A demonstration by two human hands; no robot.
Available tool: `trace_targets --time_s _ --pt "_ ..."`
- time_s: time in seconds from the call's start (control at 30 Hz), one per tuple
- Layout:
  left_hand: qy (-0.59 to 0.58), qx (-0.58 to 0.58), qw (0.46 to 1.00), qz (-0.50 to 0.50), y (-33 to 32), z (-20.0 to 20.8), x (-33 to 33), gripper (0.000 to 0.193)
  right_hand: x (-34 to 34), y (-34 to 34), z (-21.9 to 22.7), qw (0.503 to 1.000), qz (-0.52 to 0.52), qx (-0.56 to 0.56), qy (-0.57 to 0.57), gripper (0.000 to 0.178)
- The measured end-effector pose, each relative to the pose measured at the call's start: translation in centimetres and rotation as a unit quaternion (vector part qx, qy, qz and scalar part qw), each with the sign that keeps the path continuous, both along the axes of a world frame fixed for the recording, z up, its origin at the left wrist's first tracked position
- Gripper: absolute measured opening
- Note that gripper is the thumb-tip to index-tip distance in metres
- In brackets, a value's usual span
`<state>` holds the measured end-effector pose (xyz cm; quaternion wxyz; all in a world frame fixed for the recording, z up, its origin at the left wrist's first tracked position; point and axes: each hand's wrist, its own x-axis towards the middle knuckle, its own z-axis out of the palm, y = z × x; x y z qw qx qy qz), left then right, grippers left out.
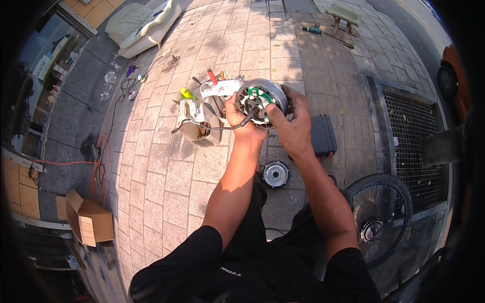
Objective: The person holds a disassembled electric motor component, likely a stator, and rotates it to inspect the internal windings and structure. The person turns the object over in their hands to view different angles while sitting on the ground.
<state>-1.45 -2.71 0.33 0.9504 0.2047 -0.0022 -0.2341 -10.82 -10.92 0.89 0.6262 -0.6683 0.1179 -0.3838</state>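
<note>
Both my hands hold up an opened hub motor, a round metal drum with a green circuit board and coil teeth showing inside. My left hand cups it from below and the left, fingers bent round the rim. My right hand grips the right side, its thumb laid over the inner face. A dark cable comes out of the middle and runs off to the left. On the paving below lies a round silver motor cover.
Cut-open plastic jugs with hand tools stand beyond my left hand. A dark toolbox sits at right, near a spoked wheel and a metal grating. Farther off are a cordless drill, a covered sofa and a cardboard box.
</note>
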Motion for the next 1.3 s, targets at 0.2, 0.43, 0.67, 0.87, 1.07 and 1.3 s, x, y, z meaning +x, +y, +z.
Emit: trace_targets --time_s 0.2,0.43,0.67,0.87,1.07,1.3 --pt "-0.003 0.001 1.000 0.002 0.0 -0.2 0.0 0.045 0.3 -0.4 -0.3 1.000 0.007 0.001 0.000 0.062" --pt "-0.024 -0.010 1.000 0.001 -0.1 -0.5 -0.1 0.044 0.4 -0.8 -0.6 1.000 0.006 0.000 -0.004 0.064" --pt "-0.022 -0.019 1.000 -0.001 0.3 -1.1 0.3 0.046 0.7 -1.2 -1.5 0.999 0.038 0.013 -0.030 0.067" --pt "-0.016 -0.026 0.999 -0.017 0.8 -0.6 0.0 0.054 0.9 -1.5 -2.2 0.992 0.091 0.064 -0.056 0.070" --pt "0.006 -0.029 0.999 -0.020 1.0 -0.1 -0.2 0.055 0.7 -1.6 -1.9 0.987 0.125 0.085 -0.060 0.072" --pt "-0.007 -0.037 0.999 -0.036 1.0 -0.5 0.1 0.055 0.6 -1.8 -1.7 0.991 0.113 0.051 -0.044 0.072"
